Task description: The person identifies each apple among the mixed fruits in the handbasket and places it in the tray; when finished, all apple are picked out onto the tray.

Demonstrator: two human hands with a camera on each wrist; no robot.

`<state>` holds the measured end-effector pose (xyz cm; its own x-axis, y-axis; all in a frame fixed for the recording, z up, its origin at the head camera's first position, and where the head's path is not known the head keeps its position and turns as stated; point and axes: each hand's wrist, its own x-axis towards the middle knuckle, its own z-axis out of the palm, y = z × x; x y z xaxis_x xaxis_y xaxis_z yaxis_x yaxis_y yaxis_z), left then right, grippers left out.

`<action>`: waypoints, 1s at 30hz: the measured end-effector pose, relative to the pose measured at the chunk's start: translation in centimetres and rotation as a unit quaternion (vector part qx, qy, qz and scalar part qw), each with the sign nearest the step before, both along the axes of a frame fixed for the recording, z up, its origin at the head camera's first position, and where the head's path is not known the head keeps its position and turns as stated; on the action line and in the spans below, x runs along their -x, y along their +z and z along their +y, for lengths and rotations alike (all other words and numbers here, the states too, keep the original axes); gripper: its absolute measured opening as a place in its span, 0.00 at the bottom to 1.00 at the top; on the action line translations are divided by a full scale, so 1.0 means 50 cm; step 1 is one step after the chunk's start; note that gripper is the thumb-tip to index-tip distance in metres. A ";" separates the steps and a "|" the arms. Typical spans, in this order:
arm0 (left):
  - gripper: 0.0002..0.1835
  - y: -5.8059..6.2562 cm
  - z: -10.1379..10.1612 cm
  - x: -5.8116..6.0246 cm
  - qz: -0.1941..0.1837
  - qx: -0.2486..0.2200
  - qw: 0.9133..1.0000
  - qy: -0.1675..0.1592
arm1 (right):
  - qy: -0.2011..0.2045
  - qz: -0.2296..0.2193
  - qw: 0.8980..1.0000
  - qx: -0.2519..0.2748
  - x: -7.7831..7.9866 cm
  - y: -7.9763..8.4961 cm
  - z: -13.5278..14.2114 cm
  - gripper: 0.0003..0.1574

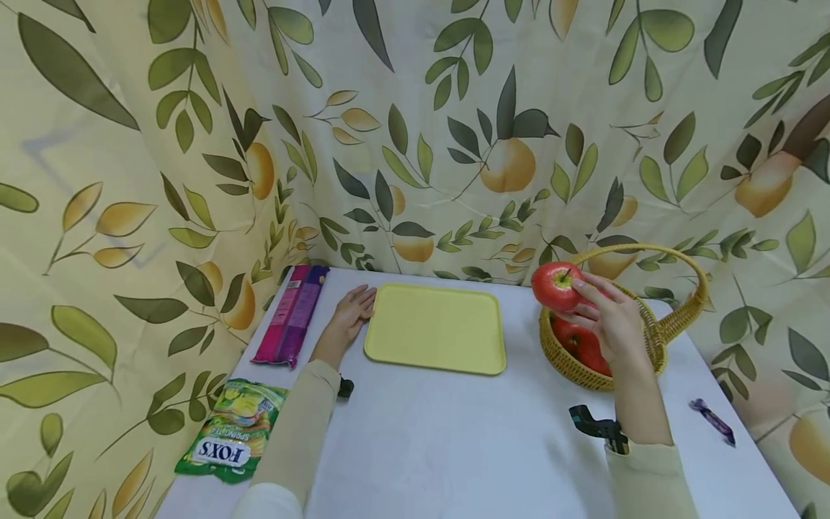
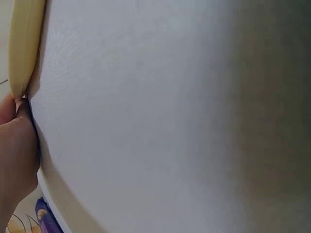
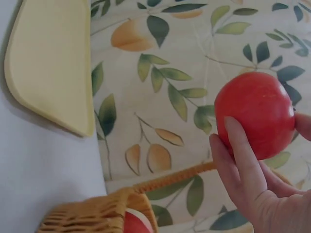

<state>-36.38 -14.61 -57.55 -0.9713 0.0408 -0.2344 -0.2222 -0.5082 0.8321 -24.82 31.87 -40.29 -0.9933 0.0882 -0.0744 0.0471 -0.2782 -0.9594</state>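
My right hand (image 1: 612,317) holds a red apple (image 1: 556,285) with its stem showing, raised over the near-left side of a wicker basket (image 1: 564,366). In the right wrist view the fingers and thumb grip the apple (image 3: 255,116) from opposite sides. More red apples (image 1: 577,342) lie inside the basket, partly hidden by the hand. My left hand (image 1: 350,317) rests on the table at the left edge of a pale yellow tray (image 1: 434,328), its fingertips at the rim. In the left wrist view that hand (image 2: 17,150) meets the end of the tray (image 2: 24,43).
Left of the left arm lie a pink and purple packet (image 1: 292,317) and a green FOX'S candy bag (image 1: 233,429). A small purple wrapped candy (image 1: 713,422) sits near the table's right edge. The basket's tall handle (image 1: 697,281) arches up behind the right hand. Patterned curtains (image 1: 415,144) border the table.
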 end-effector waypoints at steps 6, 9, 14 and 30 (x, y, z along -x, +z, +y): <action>0.45 0.001 0.002 0.000 -0.007 0.007 1.000 0.000 | 0.023 -0.030 0.999 -0.005 0.023 -0.020 -0.030 0.24; 0.45 0.003 0.002 -0.001 -0.010 0.009 1.000 -0.001 | 0.026 -0.035 0.999 -0.018 0.034 -0.026 -0.048 0.29; 0.45 0.007 0.005 0.000 -0.014 0.011 1.000 0.003 | 0.039 -0.037 0.998 -0.025 0.056 -0.030 -0.076 0.36; 0.45 0.004 0.001 0.008 -0.025 0.003 1.000 -0.002 | 0.081 -0.052 0.995 0.000 0.132 -0.054 -0.154 0.34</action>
<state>-36.79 -14.57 -57.33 -0.9582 0.0437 -0.2828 -0.2658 -0.5020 0.8230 -31.43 24.17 -42.97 -0.9815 -0.0728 -0.1770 0.1900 -0.2581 -0.9472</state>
